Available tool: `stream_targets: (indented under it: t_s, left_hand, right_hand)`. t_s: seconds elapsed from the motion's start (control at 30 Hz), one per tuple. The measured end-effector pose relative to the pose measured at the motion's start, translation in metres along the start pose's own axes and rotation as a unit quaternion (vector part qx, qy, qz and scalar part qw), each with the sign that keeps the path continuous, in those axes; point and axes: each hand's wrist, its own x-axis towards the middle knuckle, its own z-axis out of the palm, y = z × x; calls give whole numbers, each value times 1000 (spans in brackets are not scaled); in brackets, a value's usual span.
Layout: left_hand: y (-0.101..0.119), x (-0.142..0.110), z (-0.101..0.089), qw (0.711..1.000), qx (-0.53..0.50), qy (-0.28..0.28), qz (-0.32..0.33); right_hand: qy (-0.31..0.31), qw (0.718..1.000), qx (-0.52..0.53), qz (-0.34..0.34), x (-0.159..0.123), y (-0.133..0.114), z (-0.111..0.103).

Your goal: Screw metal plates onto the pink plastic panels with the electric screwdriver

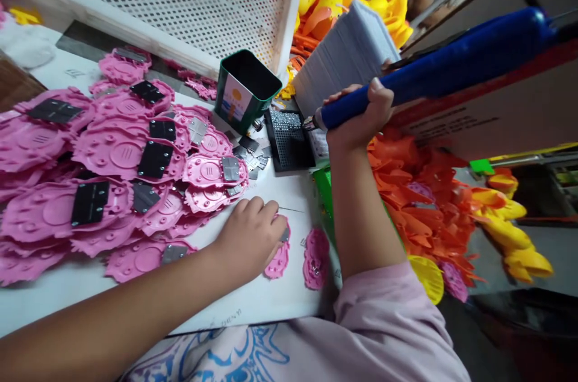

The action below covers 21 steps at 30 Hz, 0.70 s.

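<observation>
Just on the near side of the black tray point(295, 159), a pink part point(277, 263) lies on the desk point(212, 306), half covered by the left hand point(250, 237). Left fingers: curled over it beside its grey plate point(285, 234); contact is hidden, so cannot tell whether they pinch or merely press. Right hand point(361, 111): fingers wrapped round the blue screwdriver point(433, 72), metal tip point(310, 123) hanging by the tray's right edge. Second pink part point(316, 258): nearer the body than the tray, off its right side. Pink heap point(121, 156): spread left of the tray. Handling estimate: pink part looks like thin moulded plastic, light, fairly stiff, not very fragile; smooth, so likely to skate or spin under a sideways push. Suggested hold: thumb and fingers on opposite rims, pressed flat, grey plate left uncovered. Screwdriver probably heavier, with a smooth barrel; best gripped low on the barrel, clear of the tip.
</observation>
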Motion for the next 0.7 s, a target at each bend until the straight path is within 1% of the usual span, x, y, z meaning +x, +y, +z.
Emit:
stream_targets:
  t_s: [0.1,0.23,0.53,0.7]
  left_hand:
    - [0,-1,2,1000,-8,3,-2]
    - [-1,-2,3,1000,-15,0,-5]
    - [0,-1,-1,1000,-20,-7,-5]
    - [0,-2,0,1000,-23,-7,-7]
  right_hand:
    - [-8,1000,-5,6,3,8,4]
    - [-20,999,-24,8,4,13,4]
    - [-35,999,-21,4,3,11,6]
    - [-28,999,-16,8,6,17,4]
